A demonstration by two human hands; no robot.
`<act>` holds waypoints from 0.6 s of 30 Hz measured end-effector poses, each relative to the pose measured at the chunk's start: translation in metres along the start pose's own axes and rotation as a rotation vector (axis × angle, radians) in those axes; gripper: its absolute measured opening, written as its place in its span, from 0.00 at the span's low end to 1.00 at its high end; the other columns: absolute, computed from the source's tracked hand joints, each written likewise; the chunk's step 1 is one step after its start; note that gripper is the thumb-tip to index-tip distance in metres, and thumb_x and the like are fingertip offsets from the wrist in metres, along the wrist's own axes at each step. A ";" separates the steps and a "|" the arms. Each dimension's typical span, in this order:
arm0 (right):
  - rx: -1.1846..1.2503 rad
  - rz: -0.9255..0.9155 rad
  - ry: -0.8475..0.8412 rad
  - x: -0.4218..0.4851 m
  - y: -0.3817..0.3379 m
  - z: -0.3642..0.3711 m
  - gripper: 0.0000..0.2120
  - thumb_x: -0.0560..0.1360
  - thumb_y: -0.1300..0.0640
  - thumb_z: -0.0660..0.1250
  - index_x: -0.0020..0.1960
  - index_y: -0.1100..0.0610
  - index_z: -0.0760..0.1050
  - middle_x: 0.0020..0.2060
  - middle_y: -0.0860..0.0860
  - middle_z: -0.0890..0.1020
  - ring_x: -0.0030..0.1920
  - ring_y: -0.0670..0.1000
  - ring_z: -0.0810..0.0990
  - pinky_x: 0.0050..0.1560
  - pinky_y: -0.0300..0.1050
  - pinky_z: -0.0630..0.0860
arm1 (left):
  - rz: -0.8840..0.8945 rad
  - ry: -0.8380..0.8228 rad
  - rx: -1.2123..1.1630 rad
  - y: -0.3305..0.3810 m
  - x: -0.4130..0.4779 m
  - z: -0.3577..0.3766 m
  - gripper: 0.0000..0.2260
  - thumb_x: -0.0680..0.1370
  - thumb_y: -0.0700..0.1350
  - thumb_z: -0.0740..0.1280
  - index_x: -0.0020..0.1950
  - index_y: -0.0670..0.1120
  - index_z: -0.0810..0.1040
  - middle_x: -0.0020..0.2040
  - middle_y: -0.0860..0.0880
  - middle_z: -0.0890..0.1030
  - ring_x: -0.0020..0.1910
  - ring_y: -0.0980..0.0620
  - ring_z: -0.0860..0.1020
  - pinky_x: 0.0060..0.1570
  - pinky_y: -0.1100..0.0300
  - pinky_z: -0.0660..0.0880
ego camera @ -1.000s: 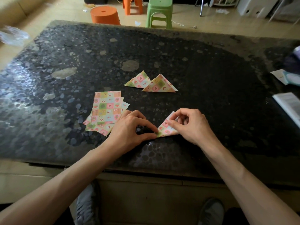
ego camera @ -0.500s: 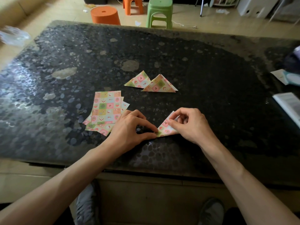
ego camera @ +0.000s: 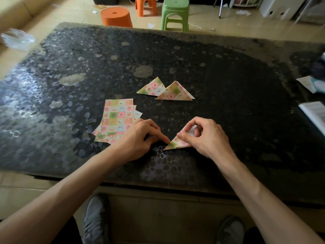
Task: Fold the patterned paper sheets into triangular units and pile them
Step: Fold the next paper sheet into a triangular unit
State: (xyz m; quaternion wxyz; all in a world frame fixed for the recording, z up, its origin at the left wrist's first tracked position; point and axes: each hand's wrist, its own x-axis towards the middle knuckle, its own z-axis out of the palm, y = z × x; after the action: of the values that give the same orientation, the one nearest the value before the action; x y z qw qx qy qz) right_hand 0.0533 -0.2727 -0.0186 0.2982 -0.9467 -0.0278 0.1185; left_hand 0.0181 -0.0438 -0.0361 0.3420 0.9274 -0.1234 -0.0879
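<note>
Status from my seat, both hands on one piece.

- Paper triangle: lies on the table near the front edge, between my hands. Long edge faces me, the left corner is a sharp point. Pattern side up, with a bit of white underside showing at the top.
- Left hand: fingers curled, index tip and thumb nipping the left corner and holding it down on the tabletop.
- Right hand: curled, thumb and index finger pinching the top flap of the same triangle, other fingers tucked behind it.
- Flat sheets: loose fanned stack just left of my left hand, touching my knuckles. Print is pink, green and yellow squares with small icons; any lettering is too small to read.
- Finished triangles: two, further back past the stack, one overlapped at its right corner by the other.
- Right table edge: open booklet and a slip of paper, print too blurred to read.
- Floor beyond the table: orange stool, green stool.
</note>
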 end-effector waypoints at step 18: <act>-0.015 -0.009 0.024 0.000 0.001 0.002 0.14 0.71 0.38 0.77 0.48 0.45 0.79 0.37 0.45 0.77 0.38 0.45 0.76 0.37 0.43 0.69 | -0.025 0.190 0.087 0.014 -0.007 0.019 0.10 0.71 0.66 0.69 0.50 0.69 0.83 0.50 0.63 0.72 0.55 0.56 0.69 0.49 0.64 0.65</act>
State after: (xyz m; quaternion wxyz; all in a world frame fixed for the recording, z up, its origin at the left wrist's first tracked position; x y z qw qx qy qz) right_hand 0.0528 -0.2722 -0.0207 0.2921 -0.9501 -0.0294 0.1054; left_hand 0.0040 -0.0640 -0.0409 0.3106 0.9470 -0.0823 0.0016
